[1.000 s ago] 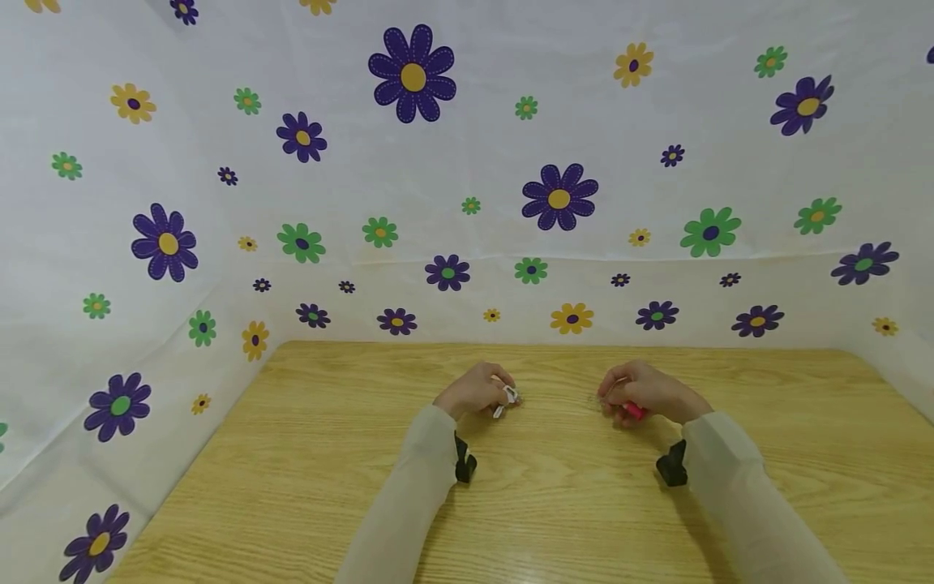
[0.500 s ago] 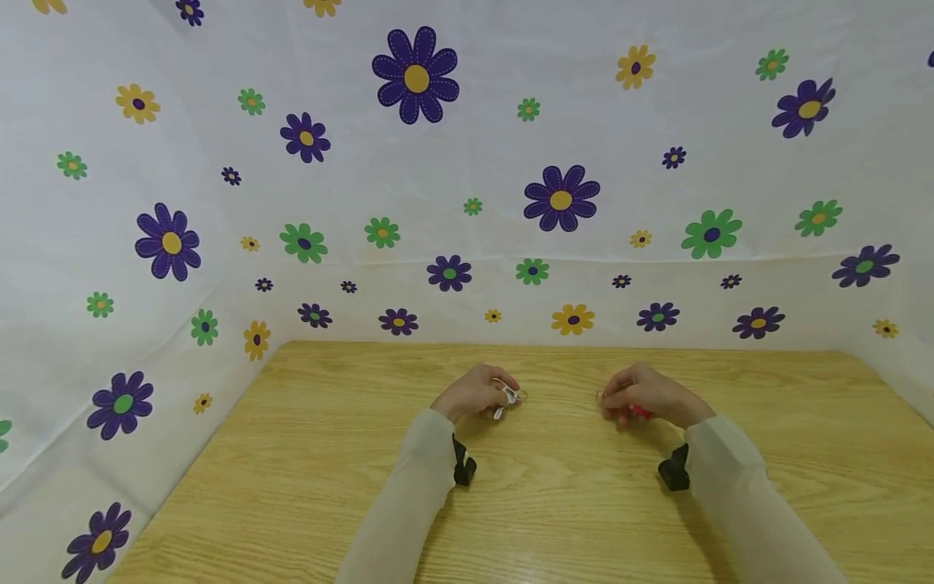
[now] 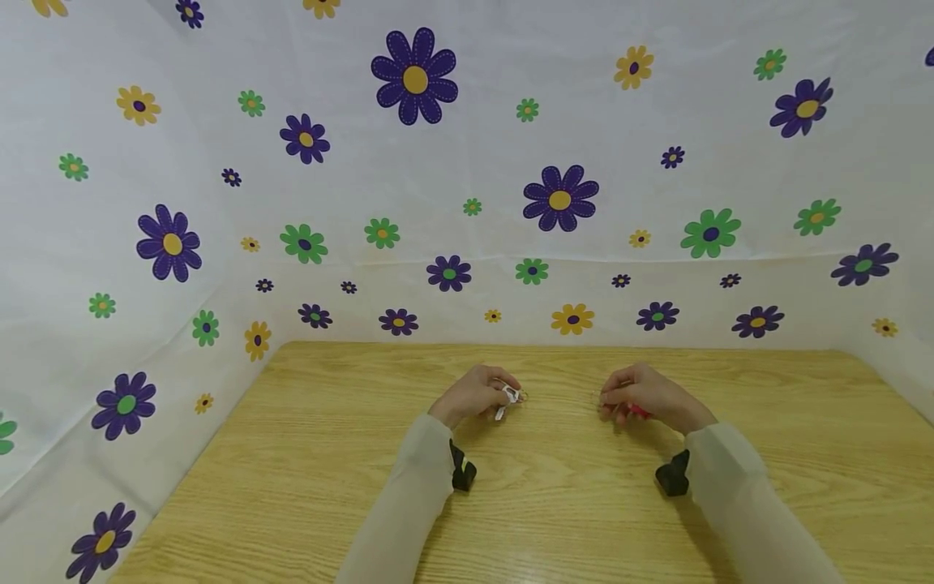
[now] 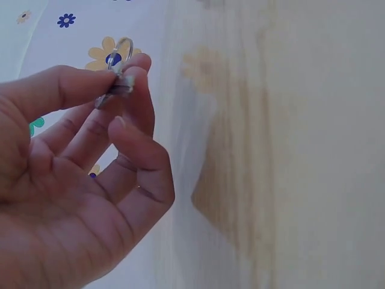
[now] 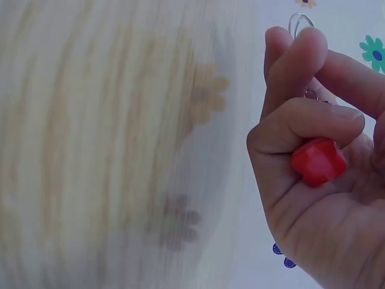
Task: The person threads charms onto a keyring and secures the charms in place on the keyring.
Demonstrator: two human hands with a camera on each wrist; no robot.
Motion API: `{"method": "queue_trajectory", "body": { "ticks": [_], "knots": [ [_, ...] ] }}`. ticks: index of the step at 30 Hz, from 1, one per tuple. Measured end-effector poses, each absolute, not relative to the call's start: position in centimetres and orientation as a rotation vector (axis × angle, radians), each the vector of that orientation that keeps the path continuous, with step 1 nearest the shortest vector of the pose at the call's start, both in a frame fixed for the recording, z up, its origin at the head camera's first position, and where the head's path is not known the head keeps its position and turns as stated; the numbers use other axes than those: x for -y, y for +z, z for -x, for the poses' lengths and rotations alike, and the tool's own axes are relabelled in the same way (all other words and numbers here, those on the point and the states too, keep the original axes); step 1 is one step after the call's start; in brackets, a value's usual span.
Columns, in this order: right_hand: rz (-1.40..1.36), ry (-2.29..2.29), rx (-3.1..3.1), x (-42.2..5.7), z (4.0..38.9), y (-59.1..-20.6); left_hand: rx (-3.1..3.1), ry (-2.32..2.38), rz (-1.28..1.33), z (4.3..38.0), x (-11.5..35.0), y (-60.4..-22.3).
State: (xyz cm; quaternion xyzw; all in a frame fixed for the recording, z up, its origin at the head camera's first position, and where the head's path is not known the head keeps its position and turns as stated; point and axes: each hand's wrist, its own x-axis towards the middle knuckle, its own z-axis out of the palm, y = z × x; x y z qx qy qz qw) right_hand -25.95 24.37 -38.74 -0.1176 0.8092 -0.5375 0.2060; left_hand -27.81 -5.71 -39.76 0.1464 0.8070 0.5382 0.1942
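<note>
My left hand (image 3: 470, 395) is above the table, pinching a key ring piece between thumb and fingers. A white flat piece (image 3: 509, 395) hangs by it in the head view. In the left wrist view a metal split ring (image 4: 131, 49) stands up past the fingertips, and a small grey metal part shows under the thumb; its kind is unclear. Across from it, my right hand (image 3: 645, 396) holds a keychain. Its split ring (image 5: 301, 15) sticks out above the pinching thumb and finger, while a red faceted fob (image 5: 317, 161) sits within the curled fingers. The two hands are apart.
A wood-grain table (image 3: 554, 503) lies under both hands. White cloth (image 3: 467, 146) printed with flowers stands behind it and along the sides. A black wrist camera (image 3: 463, 468) is strapped below the left sleeve, another black camera (image 3: 673, 474) below the right.
Both hands stay in nearly the same places. The left ring shows more plainly past the fingertips, and the red fob has turned further in behind the right fingers.
</note>
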Motion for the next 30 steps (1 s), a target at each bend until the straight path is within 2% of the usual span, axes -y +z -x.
{"method": "queue_trajectory", "body": {
  "ticks": [30],
  "knots": [
    [0.252, -1.518, -2.352, -23.3, 24.7, -38.7, -2.288, 1.575, -0.475, 26.3, 5.4, -39.7]
  ]
}}
